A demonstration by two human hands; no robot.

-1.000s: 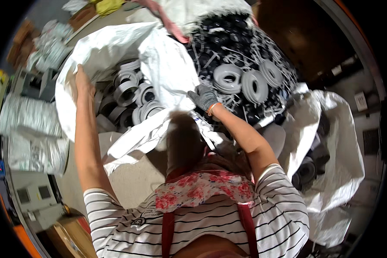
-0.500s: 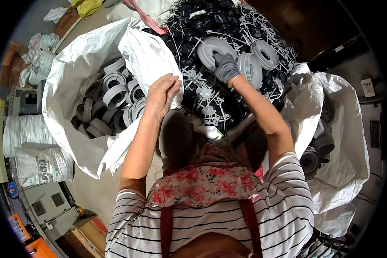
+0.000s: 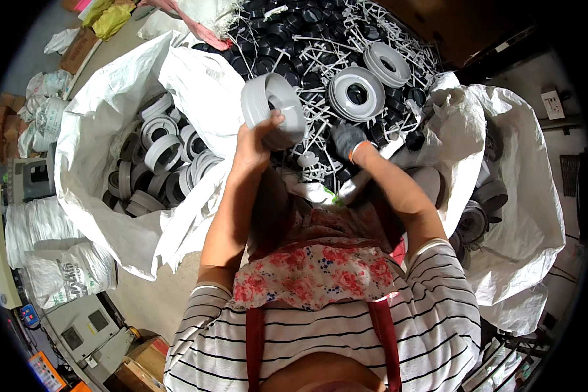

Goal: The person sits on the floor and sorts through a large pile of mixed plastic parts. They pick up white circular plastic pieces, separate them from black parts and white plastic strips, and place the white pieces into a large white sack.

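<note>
Standing over a heap of black and grey plastic mouldings at twelve o'clock, you worked in a cluttered shop floor, a bare concrete floor showing at eight o'clock. Your left hand had its fingers clamped on a grey plastic ring, held up tilted just above the heap and beside the rim of the white woven sack at ten o'clock. That sack lay open and part-filled with more grey rings. Your right hand, in a dark glove, reached down into the tangle of white plastic sprues at one o'clock; whether its fingers were together or apart could not be told. Two larger grey discs rested on the heap just beyond it. A second white sack sagged at three o'clock, holding further grey parts. Filled white bags and a grey machine cabinet crowded the eight o'clock edge. Open room was tight: sacks pressed close on both sides, with only the floor strip at eight o'clock free.
</note>
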